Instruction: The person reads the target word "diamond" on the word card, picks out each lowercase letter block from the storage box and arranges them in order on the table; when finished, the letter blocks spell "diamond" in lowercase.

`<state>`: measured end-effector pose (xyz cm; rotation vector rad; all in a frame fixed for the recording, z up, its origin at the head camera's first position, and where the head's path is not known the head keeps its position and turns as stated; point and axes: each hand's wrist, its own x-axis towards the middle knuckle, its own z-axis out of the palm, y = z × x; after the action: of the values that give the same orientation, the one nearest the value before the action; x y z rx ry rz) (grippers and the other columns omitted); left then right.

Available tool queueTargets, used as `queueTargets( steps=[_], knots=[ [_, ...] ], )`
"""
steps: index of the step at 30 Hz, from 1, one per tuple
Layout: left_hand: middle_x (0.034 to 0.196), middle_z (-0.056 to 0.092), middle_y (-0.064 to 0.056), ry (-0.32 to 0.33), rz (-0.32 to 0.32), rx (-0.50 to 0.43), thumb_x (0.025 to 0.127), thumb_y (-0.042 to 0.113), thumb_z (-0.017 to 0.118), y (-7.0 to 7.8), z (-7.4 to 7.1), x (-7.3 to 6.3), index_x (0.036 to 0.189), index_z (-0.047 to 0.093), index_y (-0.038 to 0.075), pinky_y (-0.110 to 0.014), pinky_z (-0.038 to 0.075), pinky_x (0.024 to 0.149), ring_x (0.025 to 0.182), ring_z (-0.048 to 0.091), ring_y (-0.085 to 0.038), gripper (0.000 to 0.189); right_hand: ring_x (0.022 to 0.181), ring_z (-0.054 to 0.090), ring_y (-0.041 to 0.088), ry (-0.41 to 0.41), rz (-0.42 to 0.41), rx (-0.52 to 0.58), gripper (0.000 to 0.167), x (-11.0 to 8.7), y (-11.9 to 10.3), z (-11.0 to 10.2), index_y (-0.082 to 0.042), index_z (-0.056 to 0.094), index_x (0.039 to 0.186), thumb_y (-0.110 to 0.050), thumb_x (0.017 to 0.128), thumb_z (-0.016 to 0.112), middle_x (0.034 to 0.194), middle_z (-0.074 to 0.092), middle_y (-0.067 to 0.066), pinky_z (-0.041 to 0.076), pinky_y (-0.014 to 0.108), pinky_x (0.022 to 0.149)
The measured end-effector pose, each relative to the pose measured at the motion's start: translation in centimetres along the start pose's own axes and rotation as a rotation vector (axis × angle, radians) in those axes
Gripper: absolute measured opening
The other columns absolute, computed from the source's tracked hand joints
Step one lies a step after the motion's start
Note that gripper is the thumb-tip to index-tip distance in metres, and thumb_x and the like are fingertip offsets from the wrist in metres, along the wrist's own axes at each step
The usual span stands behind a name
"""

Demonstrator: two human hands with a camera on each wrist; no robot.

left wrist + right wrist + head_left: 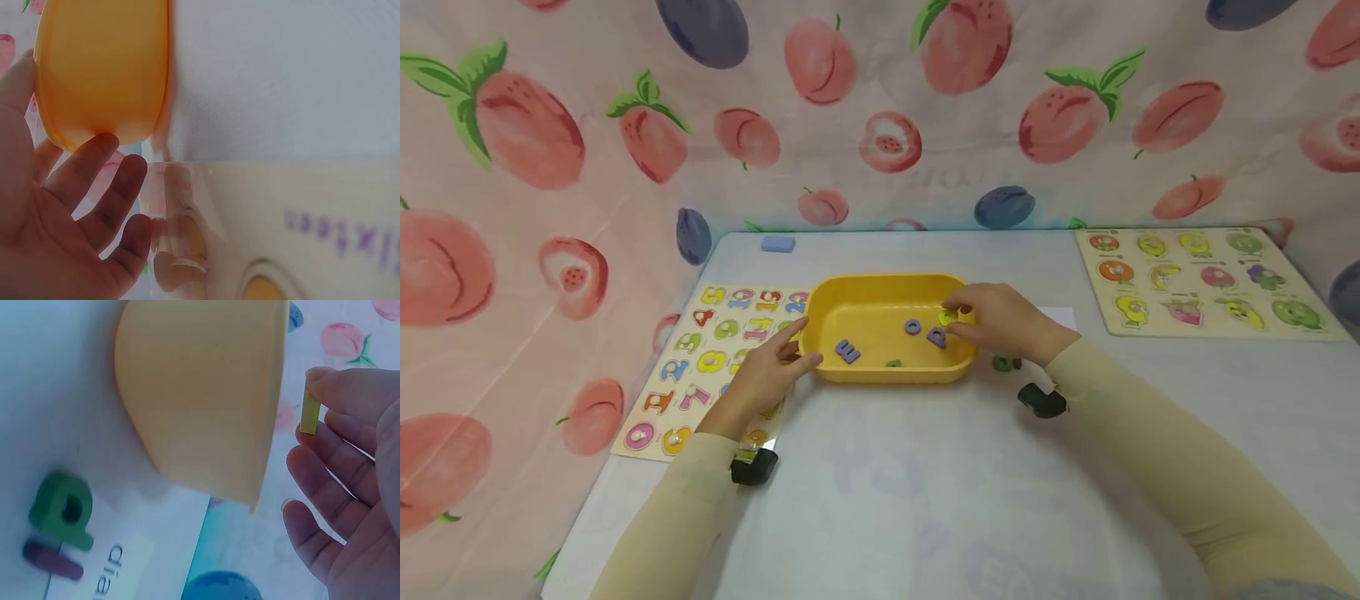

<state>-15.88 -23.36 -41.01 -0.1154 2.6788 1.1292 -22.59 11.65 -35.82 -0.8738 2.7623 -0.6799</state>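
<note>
A yellow plastic tub (887, 375) sits on the table, with a purple letter E (847, 351), a purple ring-shaped letter (912, 327), another purple letter (936, 337) and a partly hidden green piece (892, 363) inside. My left hand (767, 375) touches the tub's left end with thumb and fingers spread loosely against it. Over the right end, my right hand (1000, 321) pinches a small yellow letter piece (310, 412) between thumb and index finger, seen edge-on in the right wrist view. Beside the tub, a green letter (62, 509) and a dark reddish stick-shaped piece (53, 559) lie by a printed white card (128, 559).
Partly under my left arm lies a number puzzle board (651, 425). A fruit puzzle board (1210, 283) is at the back right. Near the back left edge is a blue block (778, 243). Fruit-printed cloth (887, 83) hangs behind and left of the table.
</note>
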Motion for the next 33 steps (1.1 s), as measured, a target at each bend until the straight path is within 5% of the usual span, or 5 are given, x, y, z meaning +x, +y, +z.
queueTargets(
  steps=[18, 33],
  knots=[
    [0.148, 0.049, -0.017, -0.008, -0.008, 0.021, 0.094, 0.052, 0.064, 0.4, -0.1, -0.3, 0.159, 0.028, 0.039, -0.06, 0.026, 0.113, 0.138, 0.044, -0.034, 0.075, 0.107, 0.059, 0.03, 0.068, 0.05, -0.02, 0.035, -3.6, 3.3, -1.3, -0.003, 0.068, 0.124, -0.02, 0.094, 0.072, 0.117, 0.068, 0.012, 0.051, 0.048, 0.094],
    [0.148, 0.049, -0.019, -0.009, 0.003, 0.022, 0.095, 0.051, 0.064, 0.4, -0.2, -0.4, 0.159, 0.028, 0.038, -0.059, 0.028, 0.113, 0.137, 0.045, -0.034, 0.075, 0.111, 0.057, 0.034, 0.028, 0.233, 0.027, 0.04, -6.5, 6.5, -1.0, 0.0, 0.065, 0.129, -0.021, 0.095, 0.07, 0.123, 0.065, 0.018, 0.048, 0.053, 0.098]
  ],
)
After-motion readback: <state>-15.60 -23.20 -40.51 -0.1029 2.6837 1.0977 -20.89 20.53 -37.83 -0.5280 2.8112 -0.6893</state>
